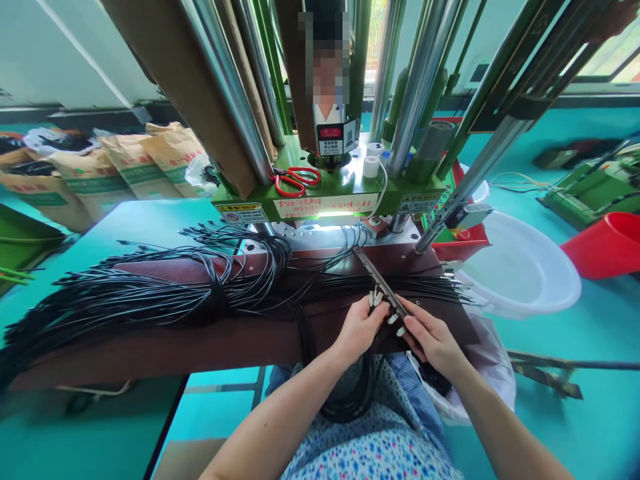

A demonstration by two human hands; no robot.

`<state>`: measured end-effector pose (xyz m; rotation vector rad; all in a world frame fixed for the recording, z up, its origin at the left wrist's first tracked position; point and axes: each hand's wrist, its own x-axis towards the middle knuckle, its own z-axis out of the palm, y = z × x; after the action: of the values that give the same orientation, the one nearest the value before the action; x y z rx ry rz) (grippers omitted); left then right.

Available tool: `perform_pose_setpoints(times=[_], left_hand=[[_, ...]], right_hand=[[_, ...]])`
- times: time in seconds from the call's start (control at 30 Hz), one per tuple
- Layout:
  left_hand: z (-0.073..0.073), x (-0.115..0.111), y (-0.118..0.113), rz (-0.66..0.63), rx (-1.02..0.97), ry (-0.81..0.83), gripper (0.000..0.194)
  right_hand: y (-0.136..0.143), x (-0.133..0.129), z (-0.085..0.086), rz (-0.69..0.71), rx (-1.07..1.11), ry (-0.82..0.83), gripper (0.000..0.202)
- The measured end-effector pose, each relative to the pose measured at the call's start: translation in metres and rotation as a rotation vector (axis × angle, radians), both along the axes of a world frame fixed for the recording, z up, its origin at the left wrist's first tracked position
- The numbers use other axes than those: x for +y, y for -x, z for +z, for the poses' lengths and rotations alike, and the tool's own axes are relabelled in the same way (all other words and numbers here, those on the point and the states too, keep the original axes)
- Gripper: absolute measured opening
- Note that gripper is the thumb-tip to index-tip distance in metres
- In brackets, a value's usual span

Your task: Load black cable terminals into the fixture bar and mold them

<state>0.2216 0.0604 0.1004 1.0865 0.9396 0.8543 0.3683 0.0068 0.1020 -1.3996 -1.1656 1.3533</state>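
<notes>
My right hand (433, 339) is closed on the near end of a narrow dark metal bar (371, 268), which slants away toward the press. In my left hand (361, 327), fingers pinch several cable connectors (376, 298) with silvery metal ends, close beside the bar. More silvery connectors sit along the bar's near end, between both hands. Black cables (353, 400) hang in a loop from there over my lap. Under the hands' far side, a row of black cables (415, 287) lies across the brown table (200, 343), their metal ends pointing right.
A large bundle of black cables (150, 287) covers the table's left. Ahead stands a green press (235, 193) with steel columns and red-handled scissors (297, 181) on it. A white basin (525, 267), a red bucket (610, 247) and a lined bin (493, 373) are right; paper sacks (130, 167) left.
</notes>
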Motion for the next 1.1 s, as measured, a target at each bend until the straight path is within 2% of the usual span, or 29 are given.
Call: perform_pose_setpoints(times=[0.07, 0.17, 0.2, 0.27, 0.33, 0.43, 0.5, 0.57, 0.8, 1.0, 1.1], left_hand=[[0.002, 0.001, 0.0, 0.046, -0.113, 0.082, 0.033], [0.004, 0.004, 0.001, 0.228, -0.305, 0.138, 0.033], [0.004, 0.005, 0.002, 0.246, -0.349, 0.169, 0.032], [0.005, 0.007, 0.005, 0.182, -0.416, 0.256, 0.031], [0.006, 0.008, 0.008, 0.043, -0.489, 0.369, 0.034], [0.009, 0.009, 0.014, -0.103, -0.651, 0.52, 0.045], [0.01, 0.009, 0.017, -0.137, -0.753, 0.56, 0.046], [0.009, 0.008, 0.019, -0.138, -0.808, 0.577, 0.039], [0.003, 0.005, 0.019, -0.079, -0.845, 0.626, 0.02], [0.008, 0.004, 0.021, -0.113, -0.74, 0.523, 0.022], [0.008, 0.006, 0.019, -0.048, -0.611, 0.511, 0.031]], right_hand=[[-0.002, -0.001, -0.001, -0.043, 0.055, -0.001, 0.056], [-0.006, -0.003, -0.005, -0.114, 0.158, -0.005, 0.055], [-0.007, -0.004, -0.006, -0.127, 0.185, -0.004, 0.054], [-0.009, -0.003, -0.01, -0.128, 0.221, 0.002, 0.052], [-0.01, -0.003, -0.012, -0.114, 0.236, 0.003, 0.05], [-0.011, -0.002, -0.014, -0.115, 0.26, -0.007, 0.048], [-0.011, -0.002, -0.014, -0.121, 0.281, -0.009, 0.047], [-0.011, -0.003, -0.013, -0.119, 0.296, -0.007, 0.047], [-0.013, -0.003, -0.014, -0.095, 0.285, -0.009, 0.047], [-0.014, -0.004, -0.015, -0.077, 0.256, -0.009, 0.047], [-0.014, -0.004, -0.014, -0.063, 0.242, -0.006, 0.048]])
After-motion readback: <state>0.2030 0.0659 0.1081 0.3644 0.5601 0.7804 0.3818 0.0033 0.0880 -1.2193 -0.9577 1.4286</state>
